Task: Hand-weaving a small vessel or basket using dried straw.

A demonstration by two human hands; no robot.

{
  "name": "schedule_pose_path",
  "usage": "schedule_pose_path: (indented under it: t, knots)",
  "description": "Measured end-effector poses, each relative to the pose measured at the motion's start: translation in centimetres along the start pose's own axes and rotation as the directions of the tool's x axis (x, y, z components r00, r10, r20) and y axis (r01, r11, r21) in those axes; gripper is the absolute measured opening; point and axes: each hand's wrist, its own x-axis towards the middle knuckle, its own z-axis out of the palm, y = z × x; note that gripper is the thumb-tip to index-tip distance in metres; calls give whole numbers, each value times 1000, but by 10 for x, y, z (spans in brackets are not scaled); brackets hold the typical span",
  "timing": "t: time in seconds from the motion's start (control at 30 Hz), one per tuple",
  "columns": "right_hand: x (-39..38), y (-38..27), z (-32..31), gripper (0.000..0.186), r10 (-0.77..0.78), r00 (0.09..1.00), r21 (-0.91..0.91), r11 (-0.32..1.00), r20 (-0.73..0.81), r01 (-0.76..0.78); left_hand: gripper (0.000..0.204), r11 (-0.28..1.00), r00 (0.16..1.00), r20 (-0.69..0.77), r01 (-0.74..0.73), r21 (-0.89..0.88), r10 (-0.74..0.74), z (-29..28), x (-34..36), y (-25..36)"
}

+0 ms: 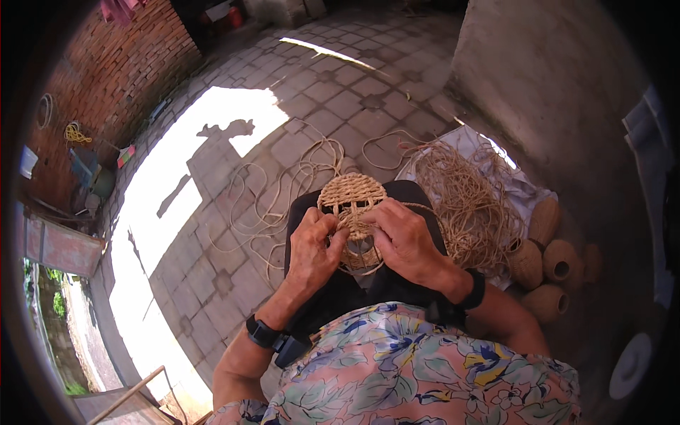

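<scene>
A rounded piece of woven straw-coloured cord rests on my dark-clad lap, with an open gap across its middle. My left hand is closed on its left side, thumb and fingers pinched close to the gap. From the right, my right hand pinches at the cord by the gap, its fingertips almost meeting the left ones. The exact strand between the fingers is partly hidden. Below the hands, more of the weave and a thin hoop-like edge show. A strand of cord runs off to the right from behind my right hand.
Loose cord trails over the paving at left. A large tangled heap of cord lies on a white sheet at right. Several woven vessels sit beside it, near a plastered wall. A white round object stands lower right.
</scene>
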Motion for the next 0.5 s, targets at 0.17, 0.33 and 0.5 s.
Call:
schedule_pose_path:
  t: [0.17, 0.33, 0.5]
  knots:
    - [-4, 5, 15, 34, -70, 987, -44, 996, 143, 77, 14, 978, 993, -26, 113, -177, -119, -2, 7, -11]
    - [-1, -8, 15, 37, -72, 984, -174, 980, 161, 100, 17, 964, 981, -56, 171, -205, -186, -12, 45, -17]
    - [2, -7, 18, 34, -74, 981, -262, 958, 181, 120, 20, 990, 998, -53, -21, -139, 14, 3, 58, -13]
